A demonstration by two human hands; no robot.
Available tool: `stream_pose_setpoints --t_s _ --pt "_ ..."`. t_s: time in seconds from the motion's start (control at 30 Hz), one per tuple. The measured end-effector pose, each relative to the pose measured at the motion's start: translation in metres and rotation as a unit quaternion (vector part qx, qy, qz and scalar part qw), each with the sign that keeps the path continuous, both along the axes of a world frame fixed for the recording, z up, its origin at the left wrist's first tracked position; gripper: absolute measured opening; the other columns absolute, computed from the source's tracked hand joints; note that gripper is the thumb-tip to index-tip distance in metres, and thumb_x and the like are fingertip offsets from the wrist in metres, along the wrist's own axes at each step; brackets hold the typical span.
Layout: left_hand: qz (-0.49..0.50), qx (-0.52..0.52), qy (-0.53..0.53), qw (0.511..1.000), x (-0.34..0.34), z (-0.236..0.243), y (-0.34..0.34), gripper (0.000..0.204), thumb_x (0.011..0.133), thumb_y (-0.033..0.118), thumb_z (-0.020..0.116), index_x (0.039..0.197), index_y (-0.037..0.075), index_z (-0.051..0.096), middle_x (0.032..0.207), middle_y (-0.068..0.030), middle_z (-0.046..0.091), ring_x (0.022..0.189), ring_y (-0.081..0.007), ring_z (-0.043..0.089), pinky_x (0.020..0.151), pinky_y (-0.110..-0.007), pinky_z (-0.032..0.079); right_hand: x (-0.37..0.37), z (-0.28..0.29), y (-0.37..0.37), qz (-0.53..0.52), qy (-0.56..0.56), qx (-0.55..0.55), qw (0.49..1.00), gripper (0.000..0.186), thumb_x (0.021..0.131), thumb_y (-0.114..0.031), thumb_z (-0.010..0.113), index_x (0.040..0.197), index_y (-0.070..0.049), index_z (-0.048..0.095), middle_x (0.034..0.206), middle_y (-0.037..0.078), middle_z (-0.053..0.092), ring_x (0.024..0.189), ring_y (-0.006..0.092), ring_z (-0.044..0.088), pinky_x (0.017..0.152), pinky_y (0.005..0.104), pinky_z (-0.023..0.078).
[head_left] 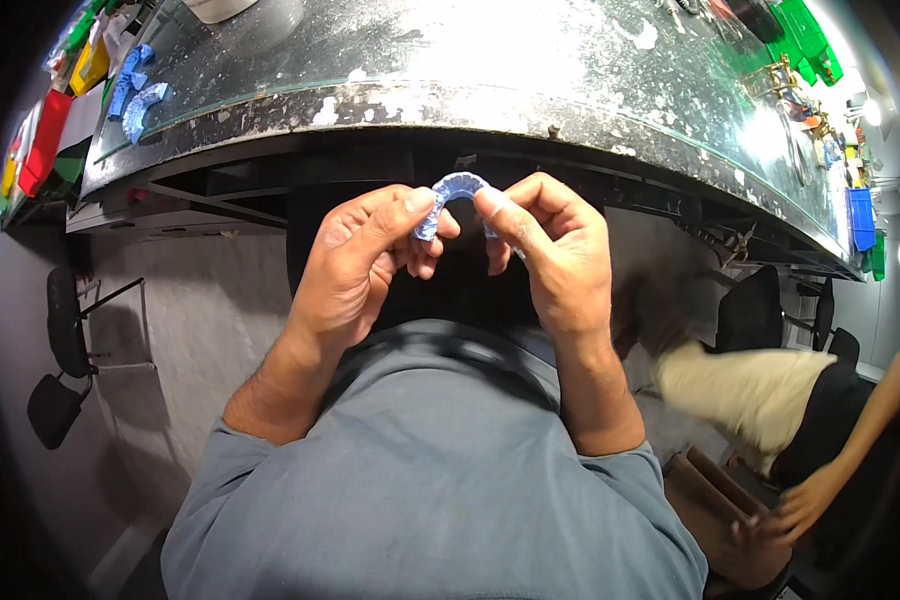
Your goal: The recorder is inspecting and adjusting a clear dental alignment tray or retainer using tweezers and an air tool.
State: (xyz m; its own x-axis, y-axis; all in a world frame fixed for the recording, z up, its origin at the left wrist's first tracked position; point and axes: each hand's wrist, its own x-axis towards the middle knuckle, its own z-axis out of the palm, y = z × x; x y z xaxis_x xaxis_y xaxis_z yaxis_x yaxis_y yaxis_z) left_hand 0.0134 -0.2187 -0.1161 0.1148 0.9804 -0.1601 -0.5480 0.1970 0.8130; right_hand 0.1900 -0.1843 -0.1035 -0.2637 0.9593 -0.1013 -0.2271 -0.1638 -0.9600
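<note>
A blue horseshoe-shaped dental model [460,184] is held up in front of the bench edge, its curve pointing away from me. My left hand [362,245] pinches its left end between thumb and fingers. On the opposite side, my right hand [564,245] grips the other end, thumb on top and fingers curled beneath. Both hands are in the air, just short of the bench [370,108]. My fingers hide parts of the two ends. Whether a clear shell covers the model, I cannot tell.
More blue dental models [144,112] lie at the bench's left end, beside a red bin [44,143]. A pale container [218,8] stands farther back. Green bins [802,42] and small tools crowd the right end. Another person [770,400] is close by on my right; chairs [62,325] stand left and right.
</note>
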Motion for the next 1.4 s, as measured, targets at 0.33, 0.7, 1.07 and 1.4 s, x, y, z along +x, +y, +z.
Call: stream_pose_setpoints --t_s 0.33,0.7,1.07,1.4 --pt "-0.008 -0.032 0.008 0.999 -0.009 -0.003 0.001 0.027 0.097 0.026 0.055 0.095 0.001 0.065 0.086 -0.0067 0.067 0.072 -0.01 0.06 0.065 -0.024 0.048 -0.009 -0.003 0.006 0.061 0.016 -0.048 0.997 0.028 0.094 -0.025 0.065 0.075 -0.004 0.061 0.065 -0.001 0.056 0.051 0.0038 0.047 0.046 0.0191 0.036" --pt "0.443 0.261 0.446 0.733 -0.133 0.047 -0.002 0.035 0.1 0.023 0.052 0.125 -0.001 0.06 0.113 -0.0093 0.065 0.094 -0.0097 0.059 0.081 -0.024 0.043 -0.009 -0.07 -0.046 0.219 -0.312 0.272 0.884 0.019 0.089 -0.021 0.067 0.095 -0.002 0.066 0.078 0.011 0.067 0.069 0.0221 0.066 0.063 0.0312 0.052" --pt "0.445 0.171 0.398 0.784 -0.245 0.058 0.026 0.027 0.095 0.028 0.05 0.081 0.008 0.06 0.073 0.0041 0.047 0.064 -0.0036 0.039 0.059 -0.019 0.031 -0.002 -0.025 -0.045 0.511 -0.097 0.133 0.844 0.046 0.09 -0.035 0.064 0.125 -0.007 0.061 0.128 0.012 0.06 0.126 0.0271 0.051 0.107 0.0398 0.036" --pt "0.339 0.11 0.703 0.615 -0.211 0.068 0.027 0.026 0.081 0.026 0.075 0.087 0.004 0.062 0.082 0.0005 0.056 0.07 -0.0097 0.046 0.064 -0.026 0.039 0.088 -0.14 -0.035 0.096 -0.51 0.298 0.801 0.027 0.083 -0.019 0.07 0.105 -0.005 0.065 0.11 0.018 0.063 0.106 0.0368 0.058 0.095 0.0437 0.045"
